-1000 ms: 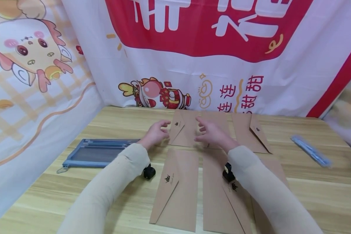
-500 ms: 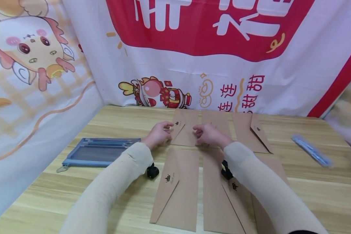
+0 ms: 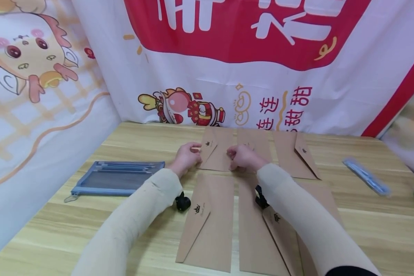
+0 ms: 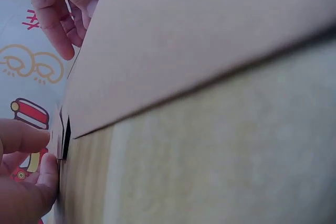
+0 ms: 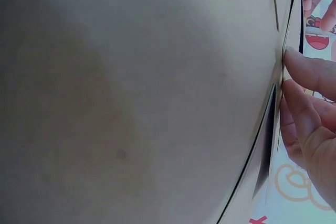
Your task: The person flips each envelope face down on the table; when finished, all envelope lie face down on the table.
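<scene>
One wooden table (image 3: 138, 143) carries six brown envelopes (image 3: 217, 222) in two rows of three, the front-right one partly hidden by the right sleeve (image 3: 303, 214). One blue zip pouch (image 3: 117, 179) lies to their left. Two hands flank the back-left envelope (image 3: 217, 153): the left hand (image 3: 186, 157) at its left edge, the right hand (image 3: 245, 156) at its right, fingers bent; whether either pinches it cannot be told. One slim blue pack (image 3: 366, 176) lies right.

Head view downward, wrist views near envelopes (image 3: 214, 234)
</scene>
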Action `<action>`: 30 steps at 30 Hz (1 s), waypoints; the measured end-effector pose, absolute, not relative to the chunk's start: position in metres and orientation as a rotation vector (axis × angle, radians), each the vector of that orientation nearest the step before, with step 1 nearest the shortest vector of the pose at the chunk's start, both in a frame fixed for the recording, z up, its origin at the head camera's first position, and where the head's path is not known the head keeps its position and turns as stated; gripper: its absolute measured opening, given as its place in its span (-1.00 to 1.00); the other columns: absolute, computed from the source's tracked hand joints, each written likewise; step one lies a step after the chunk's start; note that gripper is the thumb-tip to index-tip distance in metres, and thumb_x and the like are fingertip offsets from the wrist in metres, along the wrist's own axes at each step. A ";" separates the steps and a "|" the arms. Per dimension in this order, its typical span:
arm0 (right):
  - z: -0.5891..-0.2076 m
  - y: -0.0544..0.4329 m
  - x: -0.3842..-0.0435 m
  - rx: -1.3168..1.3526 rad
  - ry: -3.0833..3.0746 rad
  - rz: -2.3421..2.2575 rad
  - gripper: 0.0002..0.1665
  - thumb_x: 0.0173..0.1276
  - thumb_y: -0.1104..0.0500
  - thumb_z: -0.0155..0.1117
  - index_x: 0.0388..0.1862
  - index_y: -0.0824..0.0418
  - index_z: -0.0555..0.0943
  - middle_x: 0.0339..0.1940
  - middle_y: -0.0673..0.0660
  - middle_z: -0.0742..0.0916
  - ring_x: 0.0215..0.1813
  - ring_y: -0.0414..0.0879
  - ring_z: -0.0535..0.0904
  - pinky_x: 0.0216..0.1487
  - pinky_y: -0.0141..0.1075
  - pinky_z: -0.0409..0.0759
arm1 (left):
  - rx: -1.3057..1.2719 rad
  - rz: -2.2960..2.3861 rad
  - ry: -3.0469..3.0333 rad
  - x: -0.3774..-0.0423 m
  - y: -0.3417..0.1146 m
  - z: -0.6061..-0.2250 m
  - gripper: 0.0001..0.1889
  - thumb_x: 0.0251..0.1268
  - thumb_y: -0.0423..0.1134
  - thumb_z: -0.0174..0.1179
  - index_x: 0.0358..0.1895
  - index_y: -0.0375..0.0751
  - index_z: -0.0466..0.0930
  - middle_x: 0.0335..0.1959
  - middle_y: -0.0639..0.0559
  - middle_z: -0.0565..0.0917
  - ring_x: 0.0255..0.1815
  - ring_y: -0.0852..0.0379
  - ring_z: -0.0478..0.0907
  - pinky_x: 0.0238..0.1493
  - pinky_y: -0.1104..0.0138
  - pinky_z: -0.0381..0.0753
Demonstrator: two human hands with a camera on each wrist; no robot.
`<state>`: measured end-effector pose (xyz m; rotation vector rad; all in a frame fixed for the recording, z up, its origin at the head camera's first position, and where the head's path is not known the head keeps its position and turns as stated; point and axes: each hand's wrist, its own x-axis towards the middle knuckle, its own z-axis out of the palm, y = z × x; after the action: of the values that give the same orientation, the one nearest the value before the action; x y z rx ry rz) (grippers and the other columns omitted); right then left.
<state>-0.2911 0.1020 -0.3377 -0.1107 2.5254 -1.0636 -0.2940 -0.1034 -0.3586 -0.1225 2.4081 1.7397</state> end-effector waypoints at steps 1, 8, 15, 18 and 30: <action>-0.338 0.101 -0.292 -0.103 2.521 -1.071 -0.19 0.02 0.43 0.34 0.31 0.15 0.36 0.02 0.17 0.52 -0.04 0.02 0.45 -0.29 -0.32 0.57 | -0.138 1.767 2.407 -0.294 -0.104 -0.359 -0.39 -0.03 -0.64 0.09 0.20 -0.21 0.42 0.09 -0.17 0.50 0.04 -0.03 0.45 -0.06 0.30 0.60; -0.335 0.092 -0.293 -0.051 2.470 -1.109 -0.21 0.04 0.44 0.34 0.31 0.15 0.37 0.00 0.16 0.52 -0.09 0.01 0.44 -0.31 -0.33 0.56 | -0.253 1.959 2.318 -0.293 -0.113 -0.363 -0.52 0.08 -0.62 0.09 0.13 -0.31 0.48 0.04 -0.20 0.55 0.04 0.00 0.48 0.04 0.29 0.56; -0.331 0.081 -0.293 -0.136 2.546 -1.009 -0.21 0.00 0.42 0.35 0.28 0.17 0.40 0.10 0.17 0.55 0.02 0.01 0.45 0.07 -0.21 0.51 | -0.348 2.103 2.175 -0.289 -0.121 -0.360 -0.58 0.13 -0.60 0.09 0.09 -0.32 0.50 0.05 -0.21 0.54 0.02 0.03 0.49 0.10 0.30 0.53; -0.332 0.077 -0.293 -0.145 2.564 -0.998 -0.22 0.00 0.41 0.34 0.28 0.17 0.40 0.02 0.16 0.57 -0.04 0.01 0.47 0.04 -0.21 0.51 | -0.359 2.143 2.141 -0.288 -0.124 -0.359 -0.58 0.12 -0.60 0.08 0.09 -0.33 0.50 0.07 -0.21 0.53 0.03 0.04 0.49 0.11 0.30 0.52; -0.339 0.059 -0.292 -0.289 2.605 -0.991 -0.21 -0.02 0.42 0.32 0.28 0.20 0.39 -0.01 0.15 0.60 -0.07 -0.02 0.48 0.02 -0.26 0.53 | -0.374 2.288 2.028 -0.286 -0.136 -0.347 -0.54 0.10 -0.61 0.06 0.12 -0.29 0.49 -0.05 -0.06 0.55 -0.15 0.19 0.48 0.07 0.36 0.51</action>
<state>-0.2917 0.0595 -0.3391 -0.2894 2.6049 -0.9914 -0.2864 -0.1363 -0.3466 -0.3741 2.0277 2.2882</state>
